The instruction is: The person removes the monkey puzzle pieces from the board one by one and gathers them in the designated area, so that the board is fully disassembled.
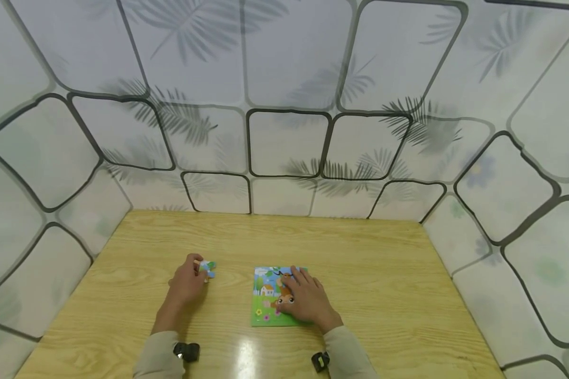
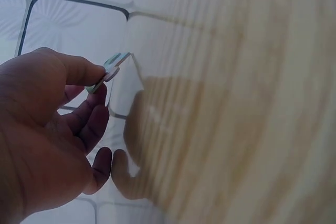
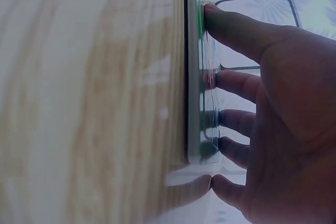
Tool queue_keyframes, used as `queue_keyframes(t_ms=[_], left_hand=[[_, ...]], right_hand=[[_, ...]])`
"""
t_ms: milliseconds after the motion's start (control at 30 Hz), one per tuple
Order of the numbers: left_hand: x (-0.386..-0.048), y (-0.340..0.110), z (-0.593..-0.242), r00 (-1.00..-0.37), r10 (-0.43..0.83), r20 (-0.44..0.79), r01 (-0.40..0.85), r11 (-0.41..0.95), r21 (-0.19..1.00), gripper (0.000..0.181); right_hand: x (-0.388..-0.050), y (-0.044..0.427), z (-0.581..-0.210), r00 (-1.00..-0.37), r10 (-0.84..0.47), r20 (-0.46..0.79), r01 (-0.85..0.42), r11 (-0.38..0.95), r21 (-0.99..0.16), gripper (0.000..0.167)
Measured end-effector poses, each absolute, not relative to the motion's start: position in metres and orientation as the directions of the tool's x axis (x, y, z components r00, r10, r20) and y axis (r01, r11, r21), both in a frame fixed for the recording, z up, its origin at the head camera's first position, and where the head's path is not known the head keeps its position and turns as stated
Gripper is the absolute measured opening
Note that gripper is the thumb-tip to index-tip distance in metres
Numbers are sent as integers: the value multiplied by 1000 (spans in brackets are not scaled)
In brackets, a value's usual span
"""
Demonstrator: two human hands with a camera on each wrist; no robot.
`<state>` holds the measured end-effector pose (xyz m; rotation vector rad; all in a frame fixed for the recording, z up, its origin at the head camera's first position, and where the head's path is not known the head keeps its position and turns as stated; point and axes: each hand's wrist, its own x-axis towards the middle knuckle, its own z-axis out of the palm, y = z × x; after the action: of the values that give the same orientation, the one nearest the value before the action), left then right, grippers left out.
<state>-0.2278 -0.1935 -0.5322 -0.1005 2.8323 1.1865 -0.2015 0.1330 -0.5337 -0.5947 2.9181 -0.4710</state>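
Observation:
Between thumb and fingers, my left hand (image 1: 186, 282) pinches a small puzzle piece (image 1: 207, 267) coloured blue, white and green. In the left wrist view that puzzle piece (image 2: 112, 67) is seen nearly edge-on, a little off the table, while the lower fingers curl loosely. To the right lies a square picture puzzle (image 1: 263, 301) with a house, flowers, grass and a brown cartoon animal. My right hand (image 1: 307, 298) rests on its right half with spread fingers, covering part of the picture. The right wrist view shows the fingertips (image 3: 223, 80) touching the puzzle's top.
A light wood-grain table (image 1: 384, 273) carries everything. Patterned walls (image 1: 284, 142) with dark outlines and leaf prints close it in at the back and both sides. Dark wrist cameras (image 1: 187, 351) sit at both sleeves.

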Motion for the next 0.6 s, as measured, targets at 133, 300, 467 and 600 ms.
queue_keyframes(t_ms=[133,300,467,600], left_hand=[[-227,-200,-532,-993,-70,-96,-117,730,673,43],[-228,-208,-532,-990,-113,-89,-144,782,606,45],[-228,-211,-532,-986,-132,-105,-168,815,554,45],[-226,-211,-532,-986,-121,-112,-162,847,507,42]], right_hand=[[-201,133,-533,-921,-387,-53,-351,879,-322,66],[-200,132,-534,-931,-362,-54,-327,888,-324,68],[-200,132,-533,-932,-357,-57,-323,892,-315,69],[-199,131,-532,-932,-360,-50,-329,894,-303,69]])
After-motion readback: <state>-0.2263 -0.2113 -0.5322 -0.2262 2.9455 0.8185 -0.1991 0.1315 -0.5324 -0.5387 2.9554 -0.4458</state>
